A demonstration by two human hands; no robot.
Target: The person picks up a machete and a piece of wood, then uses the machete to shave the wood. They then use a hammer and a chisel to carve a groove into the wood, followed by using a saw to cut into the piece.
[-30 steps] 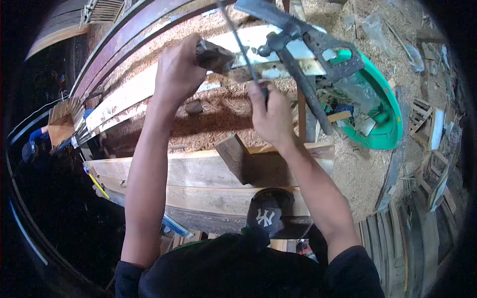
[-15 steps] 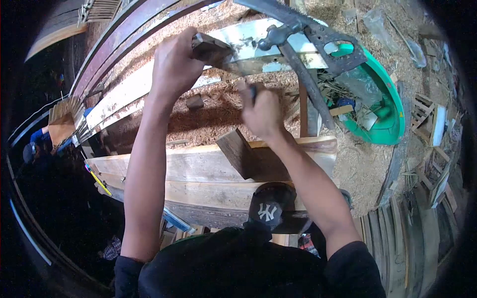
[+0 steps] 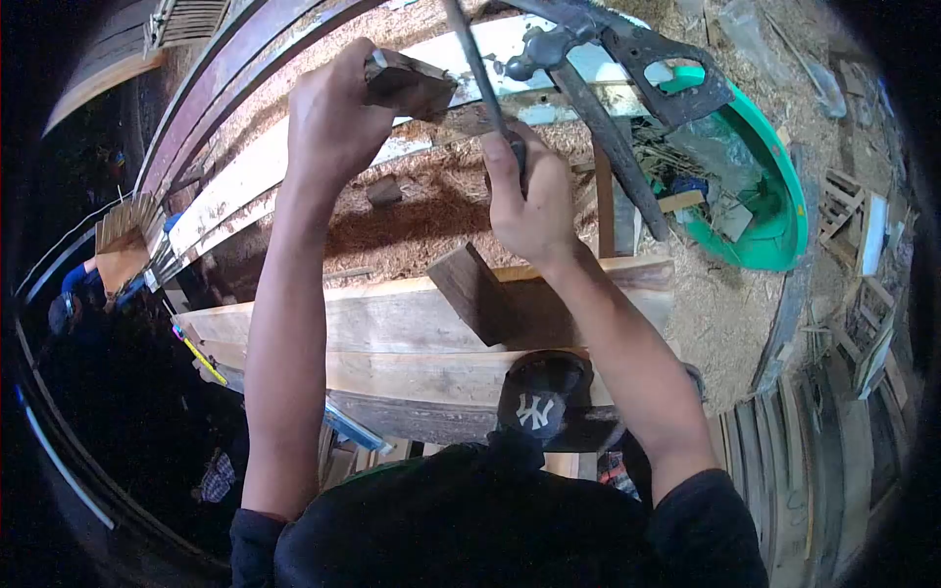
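Note:
My left hand [image 3: 338, 113] grips a short dark wood block [image 3: 412, 90] at its left end, over a pale plank. My right hand [image 3: 532, 196] is closed round the dark handle of a long, thin blade-like tool [image 3: 477, 73], whose shaft points up past the block's right end. A hammer [image 3: 598, 118] lies beyond my right hand, its head next to a handsaw [image 3: 667, 78]. Nearer my body, an angled wood block [image 3: 475, 294] rests on a long light-coloured board [image 3: 382, 328].
A green basin [image 3: 784, 211] with scraps lies at the right, among wood shavings. Curved dark rails [image 3: 201, 93] run across the upper left. A black cap [image 3: 539, 397] is close to my chest. Another person [image 3: 67, 309] is at the far left.
My right hand has turned and shifted slightly right; the tool in it, blurred and low before, now points upward. My left hand with the block has moved slightly left and up.

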